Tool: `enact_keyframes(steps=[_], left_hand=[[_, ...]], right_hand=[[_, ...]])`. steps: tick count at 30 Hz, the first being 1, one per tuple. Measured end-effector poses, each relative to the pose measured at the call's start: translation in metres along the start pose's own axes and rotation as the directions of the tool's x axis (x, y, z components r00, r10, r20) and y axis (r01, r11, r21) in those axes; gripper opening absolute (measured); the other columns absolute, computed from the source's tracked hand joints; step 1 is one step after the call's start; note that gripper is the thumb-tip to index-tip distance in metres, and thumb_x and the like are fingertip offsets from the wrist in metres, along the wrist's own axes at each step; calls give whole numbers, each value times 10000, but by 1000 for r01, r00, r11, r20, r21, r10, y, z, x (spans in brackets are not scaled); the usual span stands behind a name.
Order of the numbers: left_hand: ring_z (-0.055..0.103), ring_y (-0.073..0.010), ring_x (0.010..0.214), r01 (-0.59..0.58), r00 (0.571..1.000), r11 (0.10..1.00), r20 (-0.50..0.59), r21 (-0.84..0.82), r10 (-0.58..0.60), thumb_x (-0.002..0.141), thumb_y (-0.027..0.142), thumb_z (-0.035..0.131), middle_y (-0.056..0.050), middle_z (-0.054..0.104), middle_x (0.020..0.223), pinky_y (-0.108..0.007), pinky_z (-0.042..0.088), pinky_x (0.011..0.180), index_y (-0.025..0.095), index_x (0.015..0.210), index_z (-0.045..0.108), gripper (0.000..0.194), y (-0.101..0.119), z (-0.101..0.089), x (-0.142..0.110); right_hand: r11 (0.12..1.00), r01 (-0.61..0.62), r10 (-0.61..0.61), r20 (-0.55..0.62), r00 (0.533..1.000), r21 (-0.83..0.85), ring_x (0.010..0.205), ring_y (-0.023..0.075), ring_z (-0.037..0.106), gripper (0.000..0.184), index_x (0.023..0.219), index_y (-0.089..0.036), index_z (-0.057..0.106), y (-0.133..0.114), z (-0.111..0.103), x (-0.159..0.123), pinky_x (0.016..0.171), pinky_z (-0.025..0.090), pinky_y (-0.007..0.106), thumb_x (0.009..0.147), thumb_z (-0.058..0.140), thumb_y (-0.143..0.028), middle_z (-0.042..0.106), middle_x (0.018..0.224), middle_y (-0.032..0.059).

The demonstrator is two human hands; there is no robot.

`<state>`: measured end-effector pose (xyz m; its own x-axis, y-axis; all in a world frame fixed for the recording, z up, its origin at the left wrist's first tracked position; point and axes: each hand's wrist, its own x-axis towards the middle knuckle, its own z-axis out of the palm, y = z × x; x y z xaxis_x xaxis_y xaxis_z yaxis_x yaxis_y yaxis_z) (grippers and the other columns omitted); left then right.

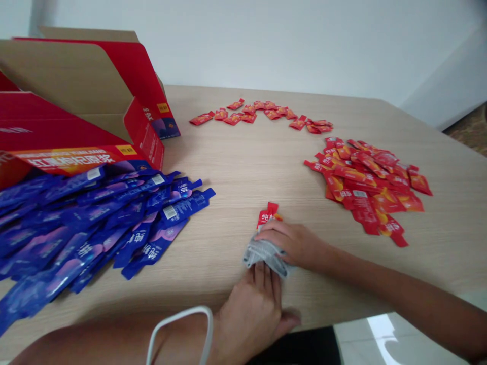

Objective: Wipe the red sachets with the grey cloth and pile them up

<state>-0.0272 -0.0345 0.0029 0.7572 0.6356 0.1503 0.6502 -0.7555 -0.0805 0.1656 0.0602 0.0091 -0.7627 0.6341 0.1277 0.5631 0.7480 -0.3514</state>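
A grey cloth point(264, 253) lies bunched over a red pouch point(268, 214), whose narrow spout end and printed top stick out beyond it. My right hand point(294, 244) is closed on the cloth from the right, its fingers curled over the upper side. From the near side my left hand point(254, 304) reaches in, fingers stretched out flat and thumb apart. Its fingertips touch the cloth's lower edge and partly go under it. The pouch's lower part is hidden by the cloth and hands.
Many blue pouches point(114, 218) are heaped at left, before an open red cardboard box point(146, 134). A pile of red pouches point(369, 177) lies at right. More red pouches point(249, 117) form a loose row at the back of the wooden table point(236, 162), near the wall.
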Motion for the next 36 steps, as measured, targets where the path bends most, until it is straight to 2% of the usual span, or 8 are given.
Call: enact_keyframes(steps=[5, 8, 14, 17, 21, 24, 30, 36], left_hand=[[645, -384, 1206, -16, 991, 999, -131, 29, 20, 923, 714, 503, -320, 635, 1284, -438, 499, 1025, -70, 1237, 651, 857, -3, 2, -2], [651, -378, 1201, -6, 991, 1000, -133, 27, 10, 909, 739, 499, -319, 634, 1286, -430, 507, 1016, -60, 1229, 659, 875, -3, 2, -2], [721, -389, 1028, 2, 999, 1000, -49, 20, -1, 869, 746, 560, -281, 734, 1070, -442, 566, 898, -32, 1094, 714, 824, 0, -3, 2], [676, -403, 1146, 2, 996, 1000, -88, 23, 1, 887, 741, 533, -317, 681, 1198, -446, 537, 973, -67, 1175, 682, 871, 0, -2, 1], [657, -383, 1193, 6, 992, 1000, -125, 24, -3, 911, 723, 509, -320, 640, 1277, -428, 515, 1008, -75, 1224, 656, 870, -1, 0, -1], [666, -373, 1179, 7, 990, 1000, -140, 24, -4, 901, 723, 523, -314, 653, 1261, -421, 516, 1003, -69, 1216, 661, 864, -1, 1, 0], [736, -364, 953, 7, 998, 1000, -59, 19, -6, 866, 733, 572, -249, 755, 994, -427, 570, 848, 2, 1023, 745, 767, 1, -3, 3], [674, -382, 1160, 13, 993, 1000, -121, 25, -10, 884, 728, 549, -308, 670, 1229, -426, 525, 984, -62, 1182, 695, 857, 1, -4, 2]], right_hand=[[970, -221, 214, -76, 974, -101, 1160, 241, 631, 334, 1311, -207, 577, 45, -30, 32, 926, 564, 382, 977, 563, -220, 620, 1299, 109], [972, -209, 189, -173, 967, -107, 1184, 243, 619, 347, 1321, -221, 562, 36, -42, 28, 949, 558, 381, 975, 570, -229, 617, 1299, 107], [999, 8, -11, -71, 997, -33, 1089, 205, 661, 398, 1299, -239, 601, -6, -5, -2, 901, 577, 328, 925, 555, -111, 665, 1238, 80], [997, -72, 72, -53, 996, -10, 1129, 210, 647, 421, 1313, -235, 592, 13, -1, 10, 937, 568, 350, 908, 582, -120, 643, 1275, 86], [971, -221, 214, -84, 973, -87, 1166, 244, 632, 348, 1309, -223, 575, 46, -28, 35, 931, 570, 400, 962, 570, -208, 621, 1292, 105], [971, -215, 196, -167, 966, -108, 1186, 246, 618, 370, 1324, -220, 554, 38, -43, 33, 941, 564, 385, 956, 560, -181, 611, 1297, 107], [996, 11, -18, -78, 997, -87, 1100, 212, 650, 404, 1327, -239, 563, -13, -13, 1, 885, 577, 321, 943, 536, -117, 647, 1254, 85], [990, -129, 127, -46, 991, -54, 1170, 228, 631, 384, 1322, -206, 572, 18, -4, 21, 953, 562, 361, 941, 573, -155, 625, 1289, 106]])
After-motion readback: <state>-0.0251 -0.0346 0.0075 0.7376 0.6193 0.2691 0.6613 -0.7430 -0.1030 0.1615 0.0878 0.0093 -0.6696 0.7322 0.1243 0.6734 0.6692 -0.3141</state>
